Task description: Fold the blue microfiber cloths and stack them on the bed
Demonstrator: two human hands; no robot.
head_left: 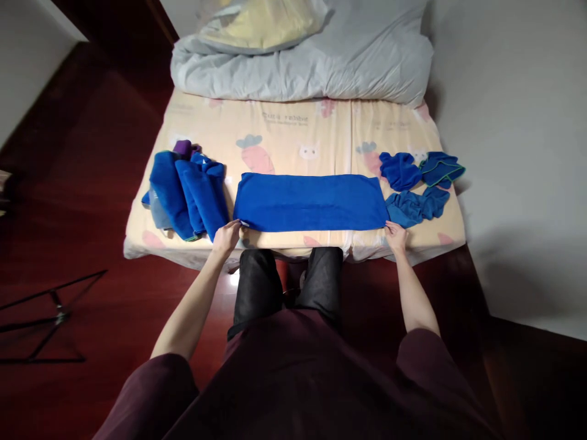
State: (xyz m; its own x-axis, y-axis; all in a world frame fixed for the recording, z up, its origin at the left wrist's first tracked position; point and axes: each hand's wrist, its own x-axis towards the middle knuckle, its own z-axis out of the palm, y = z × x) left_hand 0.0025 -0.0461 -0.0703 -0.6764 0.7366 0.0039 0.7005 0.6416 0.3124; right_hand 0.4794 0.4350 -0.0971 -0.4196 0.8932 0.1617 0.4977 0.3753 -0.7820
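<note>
A blue towel (312,203) lies flat on the bed, spread as a long rectangle across the middle. My left hand (226,237) pinches its near left corner, beside a small white tag. At the opposite end, my right hand (396,234) is closed on the near right corner. Left of the towel rests a pile of folded blue cloths (170,192) with a purple piece (182,147) behind it. To the right are a crumpled blue cloth (400,171), a green-edged cloth (440,169) and a duller blue cloth (417,206).
The bed (293,143) has a pale sheet with carrot prints. A grey quilt (293,73) and a yellow item in clear plastic (270,23) sit at its far side. A wall (518,153) stands on the right. Black stand legs (57,311) are on the floor at left.
</note>
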